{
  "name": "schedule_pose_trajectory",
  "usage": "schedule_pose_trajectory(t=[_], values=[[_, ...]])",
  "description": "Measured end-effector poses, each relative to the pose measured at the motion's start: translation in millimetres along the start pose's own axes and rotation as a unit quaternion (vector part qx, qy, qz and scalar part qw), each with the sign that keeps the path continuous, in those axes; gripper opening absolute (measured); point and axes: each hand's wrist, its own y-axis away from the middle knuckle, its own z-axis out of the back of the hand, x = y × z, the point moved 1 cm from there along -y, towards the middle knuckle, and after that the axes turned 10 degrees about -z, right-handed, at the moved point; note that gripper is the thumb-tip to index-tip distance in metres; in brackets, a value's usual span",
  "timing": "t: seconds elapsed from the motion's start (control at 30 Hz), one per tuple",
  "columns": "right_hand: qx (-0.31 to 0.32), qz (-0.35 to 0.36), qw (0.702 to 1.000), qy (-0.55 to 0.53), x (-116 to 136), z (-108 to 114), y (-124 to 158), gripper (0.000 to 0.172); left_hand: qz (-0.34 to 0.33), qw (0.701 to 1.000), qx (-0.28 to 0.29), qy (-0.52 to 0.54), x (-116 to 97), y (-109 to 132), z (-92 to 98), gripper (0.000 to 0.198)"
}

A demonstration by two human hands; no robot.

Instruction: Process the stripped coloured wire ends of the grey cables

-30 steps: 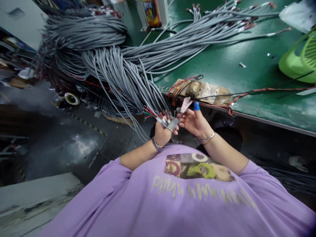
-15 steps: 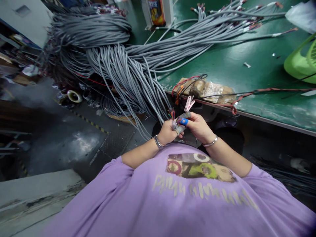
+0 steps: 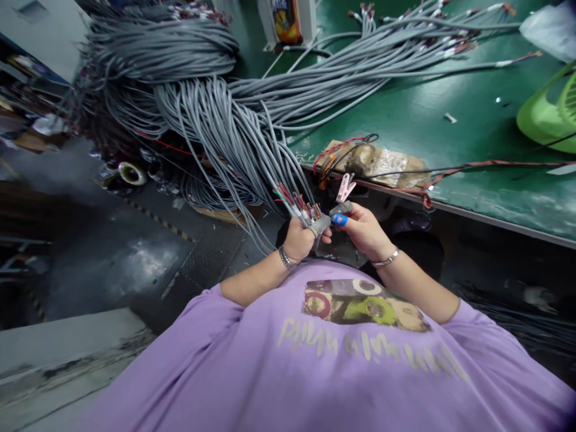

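Note:
My left hand (image 3: 299, 241) is closed around the ends of several grey cables (image 3: 294, 210), and their stripped, multicoloured wires (image 3: 310, 211) fan out above the fingers. A worn grey wrap covers its thumb. Just to the right, my right hand (image 3: 368, 233) is pinched closed, with a blue wrap on the thumb and a grey one on the forefinger. Whatever lies between those fingertips is too small to make out. A pink clothespin (image 3: 345, 188) stands right above my right fingers, by the table edge.
A thick bundle of grey cables (image 3: 216, 120) hangs over the corner of the green table (image 3: 418, 120). Along the edge lies a taped cardboard piece (image 3: 396, 168) with red and black leads. A green plastic basket (image 3: 546, 114) stands at right, and cable coils (image 3: 220, 192) lie below at left.
My two hands have drawn slightly apart. The coloured wire ends, bunched between the fingers before, now spread out above my left hand, with more cable ends showing.

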Motion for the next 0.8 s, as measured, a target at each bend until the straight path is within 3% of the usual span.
schedule_pose_trajectory(t=[0.17, 0.33, 0.5, 0.7, 0.8], values=[[0.02, -0.032, 0.999, 0.027, 2.9, -2.8, -1.6, 0.032, 0.02, 0.995, 0.079, -0.053, -3.8, 2.5, -1.5, 0.049], [-0.045, -0.005, 0.998, 0.039, 7.8, -2.0, -1.7, 0.034, -0.003, 0.999, 0.028, -0.019, -1.5, 0.9, -4.1, 0.049], [-0.068, -0.017, 0.997, -0.023, 5.4, -0.8, 0.3, 0.032, 0.016, 0.999, -0.022, 0.029, 0.3, -2.1, -6.4, 0.048], [-0.06, -0.086, 0.988, -0.117, 15.0, 5.2, -7.6, 0.049, 0.016, 0.995, -0.056, 0.08, -16.4, -3.7, -13.0, 0.043], [-0.042, -0.116, 0.987, -0.098, 24.8, 4.0, -17.3, 0.056, 0.02, 0.995, -0.048, 0.09, -25.8, -7.4, -18.0, 0.043]])
